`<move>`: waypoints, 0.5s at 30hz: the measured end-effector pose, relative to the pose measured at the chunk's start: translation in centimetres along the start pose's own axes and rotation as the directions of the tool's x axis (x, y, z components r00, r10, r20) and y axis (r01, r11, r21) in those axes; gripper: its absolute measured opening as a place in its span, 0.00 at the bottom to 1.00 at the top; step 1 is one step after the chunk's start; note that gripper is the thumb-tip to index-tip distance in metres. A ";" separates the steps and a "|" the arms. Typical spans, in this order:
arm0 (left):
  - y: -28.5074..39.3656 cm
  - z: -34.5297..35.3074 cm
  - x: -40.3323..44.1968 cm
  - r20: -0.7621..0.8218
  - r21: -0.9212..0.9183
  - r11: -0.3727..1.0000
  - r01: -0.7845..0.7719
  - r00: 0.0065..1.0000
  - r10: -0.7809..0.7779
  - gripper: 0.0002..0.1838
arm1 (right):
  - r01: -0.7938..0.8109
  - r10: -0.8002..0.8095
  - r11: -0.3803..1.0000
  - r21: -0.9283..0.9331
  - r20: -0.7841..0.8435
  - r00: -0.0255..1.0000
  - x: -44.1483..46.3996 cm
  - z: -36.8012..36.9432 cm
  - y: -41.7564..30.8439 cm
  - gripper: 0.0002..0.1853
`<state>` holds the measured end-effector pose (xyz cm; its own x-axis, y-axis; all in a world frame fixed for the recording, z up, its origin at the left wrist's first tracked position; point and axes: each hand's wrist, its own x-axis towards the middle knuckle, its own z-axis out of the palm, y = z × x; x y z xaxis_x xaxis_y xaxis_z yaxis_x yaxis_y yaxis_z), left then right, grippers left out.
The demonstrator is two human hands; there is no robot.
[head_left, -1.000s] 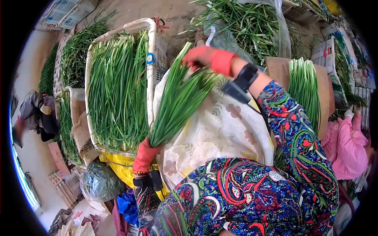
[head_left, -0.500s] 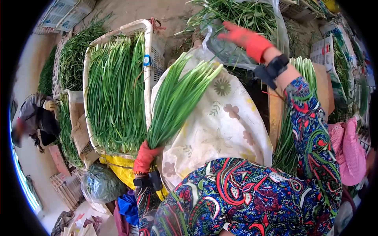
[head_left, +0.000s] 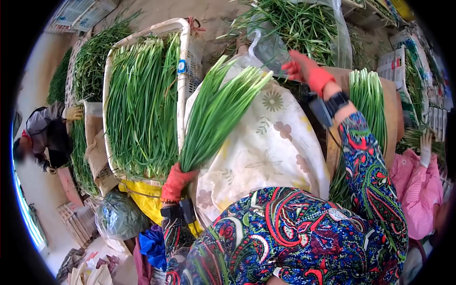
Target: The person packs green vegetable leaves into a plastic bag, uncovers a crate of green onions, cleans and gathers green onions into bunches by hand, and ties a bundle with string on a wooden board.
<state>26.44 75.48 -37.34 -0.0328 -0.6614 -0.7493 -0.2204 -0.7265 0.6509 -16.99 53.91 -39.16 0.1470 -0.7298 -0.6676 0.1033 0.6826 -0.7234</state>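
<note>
My left hand [head_left: 176, 183], in a red glove, is closed around the leafy end of a bunch of garlic chives [head_left: 216, 114]. The pale stem ends point up and right, over a white flower-printed cloth [head_left: 266, 152] on my lap. My right hand [head_left: 308, 72], also red-gloved, is in the air beyond the cloth with its fingers apart and nothing visible in them. It is nearest to a clear plastic bag [head_left: 268, 40] beneath loose chives [head_left: 299, 23].
On my left stands a white crate [head_left: 182, 95] of lined-up chives. A cardboard-backed stack of chives [head_left: 368, 95] is at my right. One co-worker [head_left: 45, 130] is at far left; another person's pale glove [head_left: 425, 147] and pink sleeve [head_left: 415, 190] show at right.
My right hand has moved slightly right and down, its fingers less stretched. The left hand still grips the chives. At the right, the other person's pale glove has come into view.
</note>
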 end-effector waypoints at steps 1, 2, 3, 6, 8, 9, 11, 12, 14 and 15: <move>-0.2 -0.2 -0.1 -0.006 0.002 1.000 -0.008 1.000 0.008 0.21 | -0.168 0.139 0.938 0.302 0.115 0.984 1.9 -0.4 3.8 0.25; -0.3 -0.3 0.0 -0.013 0.005 1.000 -0.017 1.000 0.017 0.21 | -0.352 0.252 0.848 0.395 0.283 0.925 1.6 0.6 6.3 0.26; -0.3 -0.3 0.1 -0.014 0.012 1.000 -0.027 1.000 0.027 0.22 | -0.528 0.329 0.720 0.449 0.449 0.831 0.0 2.0 8.5 0.27; 3.8 0.0 -1.6 -0.075 0.406 0.913 -0.032 0.995 0.068 0.26 | -0.405 0.288 0.598 0.692 0.287 0.914 -2.6 8.7 9.9 0.29; 4.9 -0.2 -2.4 0.006 0.640 0.695 -0.326 0.908 0.420 0.29 | -0.439 0.123 0.425 0.792 0.430 0.894 -2.3 10.4 10.4 0.30; 6.4 0.1 -3.0 0.019 0.719 0.624 -0.306 0.906 0.423 0.30 | -0.328 0.042 0.536 0.778 0.363 0.931 -1.3 11.4 11.2 0.29; 10.0 0.9 -4.8 0.034 0.848 0.468 -0.250 0.906 0.422 0.34 | -0.297 0.064 0.458 0.838 0.303 0.951 0.6 12.9 11.3 0.28; 10.4 0.6 -5.0 0.056 0.888 0.383 -0.253 0.888 0.456 0.41 | -0.340 -0.075 0.368 0.865 0.392 0.917 1.8 12.9 11.4 0.27; 12.2 1.4 -6.4 0.046 0.972 0.180 -0.152 0.871 0.489 0.44 | -0.368 -0.278 0.317 0.874 0.457 0.845 4.0 13.1 12.7 0.27; 13.1 1.7 -7.1 0.048 0.992 0.074 -0.098 0.863 0.504 0.45 | -0.335 -0.338 0.350 0.875 0.451 0.826 4.1 13.3 12.7 0.26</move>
<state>22.13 70.94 -23.72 -0.1859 -0.9275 -0.3243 -0.9805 0.1964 0.0003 -1.95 60.06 -48.76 0.5303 -0.8167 -0.2274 0.8476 0.5158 0.1243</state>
